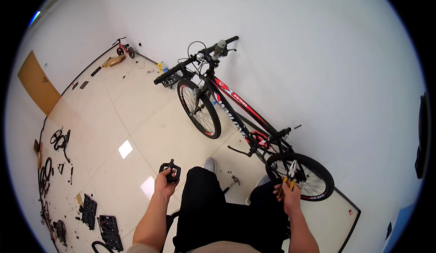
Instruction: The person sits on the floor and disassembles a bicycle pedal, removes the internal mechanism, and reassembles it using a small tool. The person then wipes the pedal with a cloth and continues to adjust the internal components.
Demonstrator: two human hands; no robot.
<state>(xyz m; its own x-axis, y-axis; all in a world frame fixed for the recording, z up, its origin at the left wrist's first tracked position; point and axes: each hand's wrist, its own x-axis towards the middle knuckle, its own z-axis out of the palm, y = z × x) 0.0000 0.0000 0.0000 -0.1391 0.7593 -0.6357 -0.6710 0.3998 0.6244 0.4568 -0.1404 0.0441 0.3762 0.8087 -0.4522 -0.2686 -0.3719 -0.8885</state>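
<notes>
Black trousers (200, 216) are nearest the view, knees bent above a pale tiled floor (136, 132). Far to the left, a brown door (36, 80) stands in the wall; below it, bike parts (59, 139) lie scattered, and nearer, two dark tool cases (109, 230) sit unfolded on the tiles.

Next comes the left hand (164, 183), clamped on a black pedal (171, 165), thumb on top. I'd judge the pedal light but stiff and not easily broken; the flat cage looks the best hold, leaving the spindle free. It sits at the far end of that hand, spindle pointing away from the person, well apart from the bike.

Between the two grey shoes (210, 165) a hammer (234, 180) lies on the floor. Beyond it, the bike (231, 108) stands by the white wall (318, 62), front wheel to the left.

Rightmost, the right hand (290, 196) is wrapped around pliers (292, 184), their metal nose pointing away past the fingers, against the view of the rear wheel (320, 176); whether they touch it, I can't tell. They look rigid and fairly weighty, best gripped on the yellow handles, less slippery than bare metal.
</notes>
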